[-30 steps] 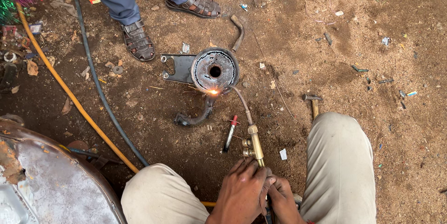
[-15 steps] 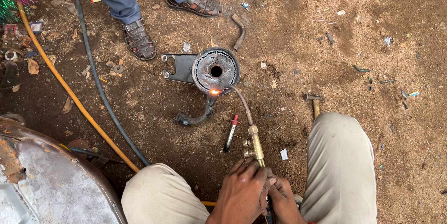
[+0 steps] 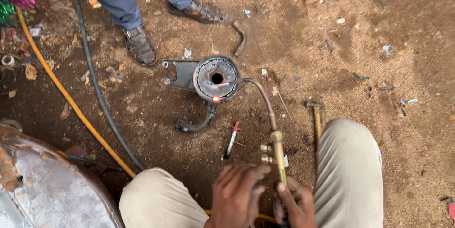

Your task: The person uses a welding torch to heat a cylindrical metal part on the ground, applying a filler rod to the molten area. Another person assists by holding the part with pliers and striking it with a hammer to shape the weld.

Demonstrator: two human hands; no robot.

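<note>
Flame from the cutting torch (image 3: 276, 150) has shifted: a second ago the glow sat nearer the middle of the round metal part's (image 3: 217, 78) lower rim, and now I see it at the rim's bottom edge, so the heating is creeping along. My right hand (image 3: 296, 204) is wrapped around the torch handle. My left hand (image 3: 237, 195) has fingers at the brass valves, probably adjusting, though I cannot tell its grip. A hammer (image 3: 315, 114) lies beside my knee.

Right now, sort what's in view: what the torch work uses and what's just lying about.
In use: cutting torch, left hand, right hand, round metal part, its glowing spot.
Lying about: hammer, red-tipped tool, yellow hose, dark hose, bent rod.
</note>
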